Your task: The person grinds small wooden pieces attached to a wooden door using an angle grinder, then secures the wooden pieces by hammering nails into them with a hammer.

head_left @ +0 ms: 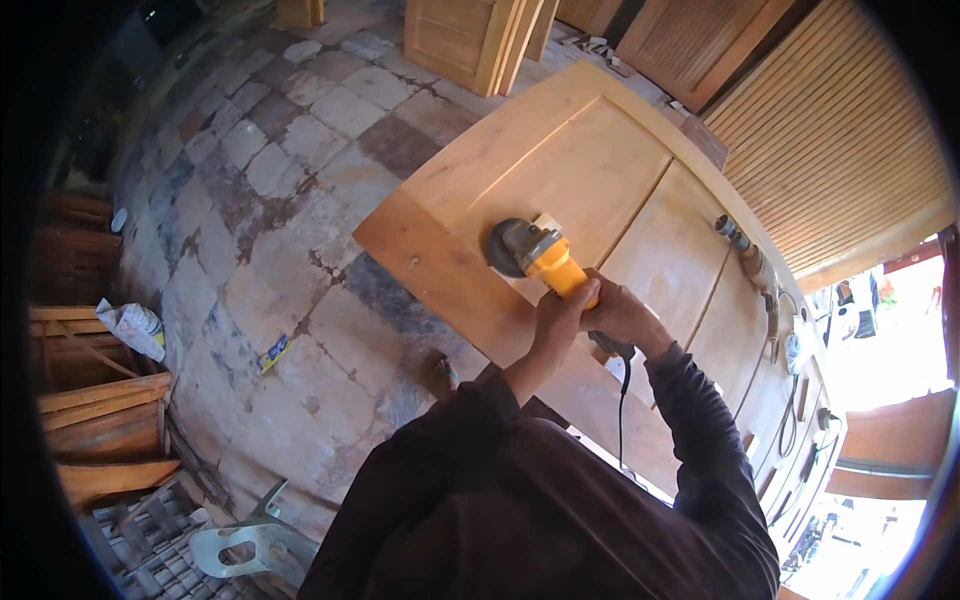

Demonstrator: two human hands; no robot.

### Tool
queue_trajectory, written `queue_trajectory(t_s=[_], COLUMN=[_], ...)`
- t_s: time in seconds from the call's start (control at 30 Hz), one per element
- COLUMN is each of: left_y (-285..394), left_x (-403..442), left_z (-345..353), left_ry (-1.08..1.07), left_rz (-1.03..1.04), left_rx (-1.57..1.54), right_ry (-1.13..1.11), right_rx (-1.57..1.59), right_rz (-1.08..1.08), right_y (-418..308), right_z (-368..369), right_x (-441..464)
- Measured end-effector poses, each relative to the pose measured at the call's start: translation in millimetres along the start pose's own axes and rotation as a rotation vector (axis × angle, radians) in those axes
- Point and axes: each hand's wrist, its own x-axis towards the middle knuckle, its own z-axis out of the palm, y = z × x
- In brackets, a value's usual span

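- Saw a wooden door [590, 165] lying flat in front of the body, pale and patchy over the panels, with a browner rail [415, 250] along the near-left edge; judged the surface work as under way and unfinished, from that unevenness alone.
- Found a yellow grinder [560, 275] above the door's near-left corner, head turned to the browner rail; took that stretch as the part in hand.
- Noted a second power tool [752, 262] lying farther right on the door, away from both hands.
- Found left hand [558, 322] and right hand [627, 318] wrapped round the grinder's body, fingers clamped on it.
- Could not settle, toward the right, between one long door and several in a row; lost part behind the right sleeve [705, 440].
- Could not see the wood under the dark disc [504, 250], nor tell contact or spin.
- Lost most fingertips behind the grinder, and the black cord's [623, 400] lower end.
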Motion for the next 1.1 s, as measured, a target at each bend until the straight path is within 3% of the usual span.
queue_trajectory(t_s=[0.3,0.43,0.6,0.77,0.87,1.1], left_y=[-4.8,-11.4,-9.5,-22.7,-17.2,-18.8], left_x=[48.3,76.7,59.3,15.9,-6.8,-24.9], left_z=[12.3,30.6,38.3,26.0,24.8,18.1], left_ry=[-0.058,-0.086,-0.085,-0.036,-0.019,-0.008], left_rz=[-0.069,-0.127,-0.136,-0.063,-0.091,-0.043], left_rx=[0.088,0.170,0.303,0.183,0.095,0.053], right_ry=[0.079,0.090,0.135,0.117,0.084,0.031], right_rx=[-0.016,0.393,0.195,-0.012,-0.053,0.034], right_rz=[0.047,0.046,0.045,0.028,0.092,0.000], right_y=[29.4,40.2,48.7,35.7,13.7,11.2], right_z=[-18.6,-33.1,-36.9,-17.1,-14.3,-3.7], right_x=[29.0,34.1,18.4,-12.7,-27.0,-38.8])
